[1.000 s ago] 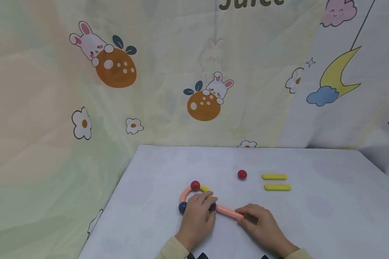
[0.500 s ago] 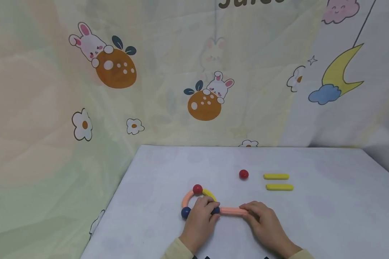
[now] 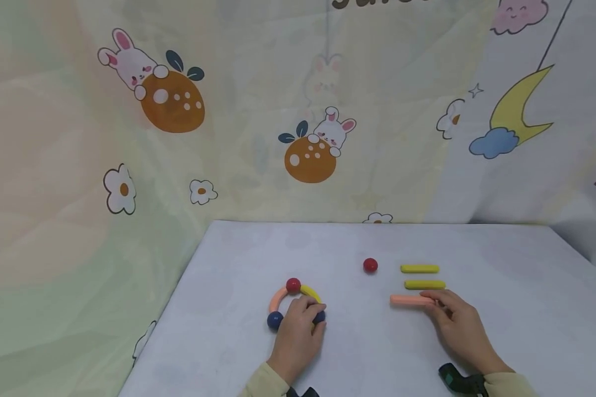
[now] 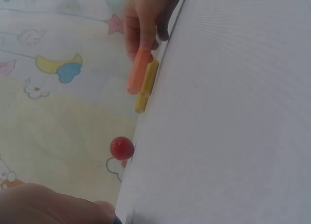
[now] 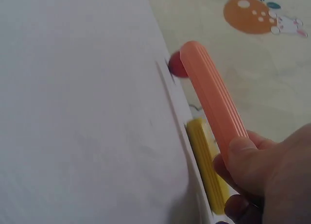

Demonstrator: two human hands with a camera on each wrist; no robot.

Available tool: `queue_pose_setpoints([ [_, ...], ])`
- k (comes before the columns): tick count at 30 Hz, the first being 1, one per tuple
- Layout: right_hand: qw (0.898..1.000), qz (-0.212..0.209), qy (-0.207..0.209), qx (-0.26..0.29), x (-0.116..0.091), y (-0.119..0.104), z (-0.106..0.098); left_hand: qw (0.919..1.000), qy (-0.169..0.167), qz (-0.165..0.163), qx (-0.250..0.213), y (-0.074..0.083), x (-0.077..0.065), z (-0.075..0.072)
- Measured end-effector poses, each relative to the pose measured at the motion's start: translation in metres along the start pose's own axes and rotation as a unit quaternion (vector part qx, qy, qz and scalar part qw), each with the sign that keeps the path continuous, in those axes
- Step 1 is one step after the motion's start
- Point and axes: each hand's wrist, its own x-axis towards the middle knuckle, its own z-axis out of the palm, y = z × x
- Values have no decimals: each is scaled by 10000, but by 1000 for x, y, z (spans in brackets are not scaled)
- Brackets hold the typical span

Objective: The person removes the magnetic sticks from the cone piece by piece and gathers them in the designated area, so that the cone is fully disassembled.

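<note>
The pink stick [image 3: 409,300] has moved clear of the ring [image 3: 277,300], now detached near the yellow sticks [image 3: 424,284], pinched in the right hand's [image 3: 461,326] fingers, while the left hand's [image 3: 298,333] fingers grip a blue ball [image 3: 320,317].

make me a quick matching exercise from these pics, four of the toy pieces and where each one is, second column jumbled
Pieces
1. straight pink stick
2. loose red ball
3. two straight yellow sticks
4. curved pink stick

Places
A. lying side by side on the white table
B. between the other red ball and a dark blue ball
C. pinched at one end by the right hand
D. on the table by itself, joined to no other piece

Pairs: 1-C, 2-D, 3-A, 4-B
</note>
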Motion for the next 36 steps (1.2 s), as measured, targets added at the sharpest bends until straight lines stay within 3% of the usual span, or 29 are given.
queue_pose_setpoints([
  [5, 9991, 143, 78, -391, 0, 25, -11, 10000, 9, -27, -6, 1, -1, 0],
  [9, 9984, 349, 7, -450, 0, 33, -13, 10000, 28, 30, 35, 1, -1, 1],
  [17, 9963, 630, -125, -568, -1, 35, -11, 10000, -20, 28, 46, 1, -1, 2],
  [26, 9963, 612, -233, -552, 1, 35, -9, 9999, -66, -38, 95, 0, -2, 0],
  [32, 9964, 602, -156, -570, 3, 35, -8, 9998, -133, -150, 59, 2, -1, -1],
  [36, 9968, 506, -103, -602, 2, 35, -11, 9989, -260, -391, 44, 4, 0, -1],
])
